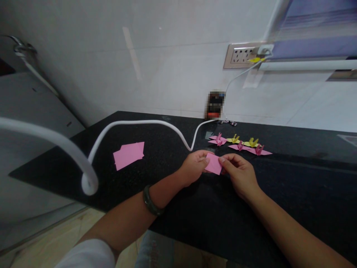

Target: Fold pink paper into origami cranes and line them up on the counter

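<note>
A small folded piece of pink paper [214, 164] is held between my two hands, above the black counter. My left hand [195, 166] pinches its left edge with the thumb on top and fingers underneath. The upper right corner is gripped between the thumb and fingers of my right hand [242, 174]. Just beyond my hands stand several folded paper cranes in pink [218, 140] and yellow [252, 142]. Farther left lie flat pink paper sheets [129, 155], stacked unevenly.
A thick white flexible tube [145, 122] arches over the left of the black counter [167, 208]. Against the wall leans a blurred dark device [215, 105]. A white cable [237, 76] hangs from the wall socket [239, 56]. Small dark and light bits [229, 122] lie by the wall.
</note>
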`<state>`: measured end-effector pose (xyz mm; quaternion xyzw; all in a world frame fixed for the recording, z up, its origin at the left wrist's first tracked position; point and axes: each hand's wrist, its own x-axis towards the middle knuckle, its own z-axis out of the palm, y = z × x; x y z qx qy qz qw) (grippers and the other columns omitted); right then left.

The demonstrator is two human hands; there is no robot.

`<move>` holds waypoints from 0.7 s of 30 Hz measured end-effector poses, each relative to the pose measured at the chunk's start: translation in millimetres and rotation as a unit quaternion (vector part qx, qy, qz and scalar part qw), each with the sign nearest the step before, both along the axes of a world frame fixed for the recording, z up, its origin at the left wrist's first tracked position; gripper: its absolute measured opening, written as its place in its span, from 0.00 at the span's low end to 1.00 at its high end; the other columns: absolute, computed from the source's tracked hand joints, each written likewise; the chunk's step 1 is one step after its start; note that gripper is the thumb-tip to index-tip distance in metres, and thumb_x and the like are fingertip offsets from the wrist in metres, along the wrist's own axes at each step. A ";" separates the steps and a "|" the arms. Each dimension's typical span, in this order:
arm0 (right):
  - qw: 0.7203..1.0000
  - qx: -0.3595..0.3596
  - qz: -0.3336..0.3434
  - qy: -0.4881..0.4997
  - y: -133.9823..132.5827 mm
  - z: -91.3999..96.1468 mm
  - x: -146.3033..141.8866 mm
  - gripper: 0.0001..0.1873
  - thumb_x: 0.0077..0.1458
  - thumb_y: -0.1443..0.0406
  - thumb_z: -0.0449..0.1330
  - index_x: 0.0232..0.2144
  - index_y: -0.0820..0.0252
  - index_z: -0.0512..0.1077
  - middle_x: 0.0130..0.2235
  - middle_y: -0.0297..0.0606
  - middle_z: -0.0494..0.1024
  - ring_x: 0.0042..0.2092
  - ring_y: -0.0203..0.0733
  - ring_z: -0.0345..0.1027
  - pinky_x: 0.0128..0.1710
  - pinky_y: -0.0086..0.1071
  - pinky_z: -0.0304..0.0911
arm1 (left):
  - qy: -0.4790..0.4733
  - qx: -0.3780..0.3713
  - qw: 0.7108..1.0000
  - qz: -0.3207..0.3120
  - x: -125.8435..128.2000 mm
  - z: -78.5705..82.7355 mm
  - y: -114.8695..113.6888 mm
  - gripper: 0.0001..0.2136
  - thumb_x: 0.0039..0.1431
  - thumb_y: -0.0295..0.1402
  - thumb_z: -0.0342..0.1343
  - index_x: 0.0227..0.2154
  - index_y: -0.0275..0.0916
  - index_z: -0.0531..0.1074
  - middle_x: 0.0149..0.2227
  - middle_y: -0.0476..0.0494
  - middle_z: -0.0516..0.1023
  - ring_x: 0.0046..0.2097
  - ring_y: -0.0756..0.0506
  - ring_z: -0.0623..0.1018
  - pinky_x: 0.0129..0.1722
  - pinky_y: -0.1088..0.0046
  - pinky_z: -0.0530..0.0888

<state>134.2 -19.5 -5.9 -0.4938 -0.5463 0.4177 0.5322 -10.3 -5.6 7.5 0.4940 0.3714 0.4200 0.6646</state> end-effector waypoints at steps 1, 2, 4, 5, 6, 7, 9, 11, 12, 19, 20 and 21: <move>1.000 0.008 0.001 -0.013 0.0 -0.2 -0.1 0.11 0.43 0.58 0.57 0.26 0.60 0.67 0.22 0.32 0.67 0.22 0.33 0.59 0.21 0.27 0.55 | 0.000 -0.003 1.000 0.001 -0.3 0.1 -0.1 0.10 0.49 0.28 0.49 0.36 0.33 0.64 0.28 0.46 0.70 0.27 0.53 0.71 0.29 0.75 0.68; 0.999 0.025 -0.001 -0.033 0.2 -0.4 -0.2 0.11 0.43 0.58 0.58 0.26 0.60 0.68 0.23 0.33 0.67 0.23 0.33 0.59 0.22 0.28 0.56 | 0.000 -0.005 1.000 0.001 -0.7 0.1 0.0 0.10 0.49 0.29 0.49 0.36 0.33 0.64 0.28 0.46 0.70 0.27 0.53 0.71 0.29 0.76 0.68; 0.993 0.082 -0.010 -0.084 0.8 -0.4 -0.2 0.09 0.42 0.60 0.59 0.26 0.59 0.69 0.26 0.34 0.68 0.26 0.35 0.60 0.25 0.29 0.57 | 0.000 -0.005 1.000 0.001 -1.4 -0.2 0.3 0.10 0.49 0.29 0.49 0.36 0.33 0.64 0.27 0.46 0.70 0.26 0.54 0.71 0.28 0.76 0.68; 0.988 0.112 -0.017 -0.108 1.3 -0.4 0.0 0.08 0.42 0.61 0.59 0.26 0.59 0.70 0.27 0.35 0.68 0.28 0.35 0.60 0.27 0.30 0.57 | -0.001 -0.004 1.000 0.000 -1.7 -0.3 0.4 0.10 0.49 0.29 0.49 0.36 0.33 0.64 0.27 0.46 0.70 0.26 0.54 0.70 0.28 0.76 0.68; 0.982 0.137 -0.024 -0.127 1.9 -0.6 0.3 0.07 0.42 0.62 0.59 0.26 0.58 0.70 0.29 0.36 0.67 0.30 0.36 0.61 0.30 0.30 0.58 | -0.001 -0.003 1.000 -0.002 -1.9 -0.5 0.5 0.10 0.49 0.29 0.49 0.36 0.33 0.64 0.27 0.47 0.70 0.26 0.54 0.70 0.28 0.76 0.68; 0.978 0.152 -0.031 -0.140 2.6 -1.0 0.7 0.06 0.43 0.62 0.58 0.26 0.58 0.71 0.30 0.36 0.67 0.32 0.37 0.61 0.31 0.31 0.58 | -0.001 -0.003 1.000 -0.003 -2.0 -0.6 0.6 0.10 0.49 0.30 0.49 0.36 0.33 0.65 0.27 0.47 0.70 0.26 0.54 0.70 0.29 0.76 0.69; 0.975 0.157 -0.041 -0.149 4.1 -2.9 2.2 0.06 0.44 0.62 0.57 0.26 0.57 0.71 0.31 0.36 0.67 0.34 0.38 0.62 0.33 0.32 0.58 | 0.000 -0.005 1.000 -0.005 -2.1 -0.4 0.6 0.10 0.49 0.30 0.49 0.36 0.33 0.65 0.29 0.46 0.70 0.27 0.54 0.70 0.29 0.75 0.69; 0.978 0.143 -0.051 -0.144 5.7 -5.7 3.9 0.06 0.45 0.61 0.57 0.26 0.58 0.71 0.32 0.36 0.67 0.34 0.38 0.62 0.34 0.33 0.58 | -0.002 -0.010 1.000 -0.006 -2.3 0.4 0.6 0.11 0.50 0.31 0.48 0.37 0.33 0.65 0.31 0.44 0.70 0.29 0.52 0.71 0.29 0.75 0.70; 0.980 0.133 -0.054 -0.135 6.4 -7.2 4.7 0.07 0.45 0.61 0.57 0.25 0.58 0.71 0.32 0.36 0.68 0.34 0.38 0.62 0.34 0.33 0.58 | -0.006 -0.013 1.000 -0.008 -2.5 1.2 0.6 0.11 0.50 0.31 0.48 0.37 0.33 0.65 0.32 0.44 0.70 0.30 0.52 0.71 0.28 0.75 0.70; 0.996 0.061 -0.050 -0.029 7.0 -8.2 4.9 0.10 0.43 0.59 0.57 0.24 0.60 0.70 0.27 0.34 0.68 0.28 0.35 0.61 0.27 0.29 0.58 | -0.002 -0.008 1.000 -0.005 -2.0 3.8 -0.1 0.13 0.48 0.32 0.50 0.38 0.33 0.65 0.33 0.42 0.71 0.32 0.50 0.73 0.28 0.75 0.71; 0.997 0.055 -0.047 -0.020 6.4 -7.0 4.5 0.10 0.43 0.59 0.58 0.24 0.60 0.69 0.26 0.34 0.68 0.27 0.35 0.61 0.27 0.29 0.58 | 0.006 0.001 1.000 -0.006 -2.0 2.7 -0.3 0.13 0.48 0.32 0.51 0.38 0.33 0.65 0.34 0.42 0.71 0.32 0.50 0.73 0.28 0.75 0.71; 0.998 0.047 -0.043 -0.009 5.7 -5.9 4.1 0.10 0.43 0.59 0.58 0.23 0.60 0.69 0.25 0.34 0.68 0.26 0.34 0.60 0.26 0.29 0.57 | 0.015 0.013 1.000 -0.010 -2.1 1.4 -0.4 0.14 0.47 0.33 0.52 0.38 0.33 0.65 0.34 0.41 0.72 0.32 0.50 0.73 0.28 0.75 0.71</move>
